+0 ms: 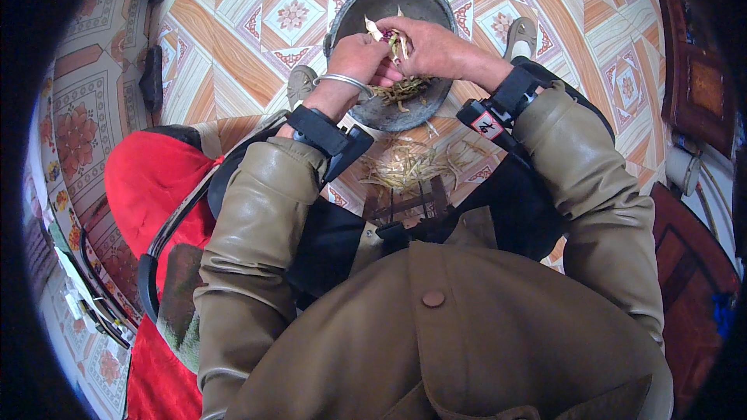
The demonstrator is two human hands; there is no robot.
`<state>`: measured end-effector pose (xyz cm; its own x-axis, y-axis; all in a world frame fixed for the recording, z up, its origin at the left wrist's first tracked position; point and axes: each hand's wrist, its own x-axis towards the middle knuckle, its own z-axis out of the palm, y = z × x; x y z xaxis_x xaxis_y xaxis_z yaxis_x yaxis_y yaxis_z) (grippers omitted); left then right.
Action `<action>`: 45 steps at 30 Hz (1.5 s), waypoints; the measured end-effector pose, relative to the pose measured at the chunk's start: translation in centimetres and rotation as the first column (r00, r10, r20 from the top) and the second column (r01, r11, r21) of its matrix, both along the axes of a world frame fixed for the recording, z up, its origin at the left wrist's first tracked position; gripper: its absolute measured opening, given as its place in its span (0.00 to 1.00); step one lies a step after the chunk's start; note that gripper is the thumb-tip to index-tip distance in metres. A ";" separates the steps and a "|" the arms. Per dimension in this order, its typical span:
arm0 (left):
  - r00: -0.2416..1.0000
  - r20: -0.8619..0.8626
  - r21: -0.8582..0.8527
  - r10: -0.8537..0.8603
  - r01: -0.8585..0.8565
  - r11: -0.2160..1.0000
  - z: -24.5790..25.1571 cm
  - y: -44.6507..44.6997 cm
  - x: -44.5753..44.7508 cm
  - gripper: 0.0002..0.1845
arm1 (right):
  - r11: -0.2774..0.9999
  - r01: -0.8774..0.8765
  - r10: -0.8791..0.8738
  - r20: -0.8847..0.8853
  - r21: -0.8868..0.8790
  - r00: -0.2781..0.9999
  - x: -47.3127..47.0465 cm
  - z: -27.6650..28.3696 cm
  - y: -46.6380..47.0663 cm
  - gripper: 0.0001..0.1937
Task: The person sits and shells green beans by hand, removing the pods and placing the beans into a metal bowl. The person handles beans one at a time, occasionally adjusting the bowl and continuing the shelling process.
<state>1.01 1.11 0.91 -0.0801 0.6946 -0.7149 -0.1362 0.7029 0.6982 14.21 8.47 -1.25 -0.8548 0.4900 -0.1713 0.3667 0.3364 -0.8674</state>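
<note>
Above a dark metal bucket (402, 119), my two hands meet close together. My right hand (435, 49) curls around several pale bean pods (402, 41). Dark purple beans (387, 36) show between the hands. My left hand (360, 59), with a silver bangle at the wrist, pinches a split pod (372, 29) at the same spot; its fingertips are partly hidden. More yellow-green pods (402, 91) lie in the bucket below my hands. On the tiled floor between my legs is a loose heap of pale, dry pod husks (408, 166).
A shoe (300, 84) stands left of the bucket, another shoe (521, 35) right of it. A red cloth (157, 186) covers something beside my left leg. Dark wooden furniture (697, 87) stands along the right edge. Dark footwear (153, 79) lies at the left.
</note>
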 end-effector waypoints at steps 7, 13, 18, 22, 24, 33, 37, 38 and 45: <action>1.000 0.015 0.006 0.014 -0.015 1.000 -0.2 0.0 -0.1 0.08 | 0.997 -0.021 0.017 -0.065 -0.073 0.998 0.2 0.2 0.4 0.28; 1.000 0.027 0.016 -0.010 0.009 1.000 -0.1 0.0 -0.1 0.08 | 1.000 0.020 -0.020 -0.033 -0.017 0.999 0.1 0.0 0.1 0.25; 1.000 0.014 0.008 0.000 -0.001 1.000 0.2 0.1 0.3 0.08 | 0.992 0.082 -0.082 0.008 -0.094 0.997 -0.1 -0.2 0.1 0.22; 0.996 -0.053 0.048 -0.077 0.079 0.996 0.3 0.1 0.5 0.08 | 0.924 0.184 -0.174 0.062 -0.335 0.983 0.1 0.6 0.3 0.20; 0.985 -0.113 0.073 -0.129 0.137 0.988 0.2 0.1 0.8 0.08 | 0.944 0.181 -0.168 0.070 -0.276 0.983 0.2 1.0 0.2 0.19; 0.970 -0.168 0.126 -0.175 0.197 0.972 -0.4 -0.1 0.9 0.07 | 0.946 0.177 -0.164 0.071 -0.271 0.984 -0.1 0.8 0.2 0.16; 0.968 -0.228 0.146 -0.107 0.142 0.979 -0.4 -0.1 0.7 0.07 | 0.877 0.233 -0.241 0.034 -0.421 0.970 0.3 1.1 1.0 0.17; 0.966 -0.237 0.155 -0.105 0.144 0.977 -0.4 -0.1 0.7 0.07 | 0.893 0.230 -0.233 0.040 -0.387 0.972 0.5 1.2 1.3 0.18; 0.973 -0.208 0.129 -0.099 0.127 0.983 0.1 0.0 0.3 0.06 | 0.878 0.321 -0.343 -0.001 -0.354 0.939 0.8 1.4 1.7 0.19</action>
<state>1.29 1.16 1.04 -0.1269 0.7997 -0.5868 0.0914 0.5985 0.7959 14.98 10.19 0.15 -0.6666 0.6668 -0.3332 0.3461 -0.1190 -0.9306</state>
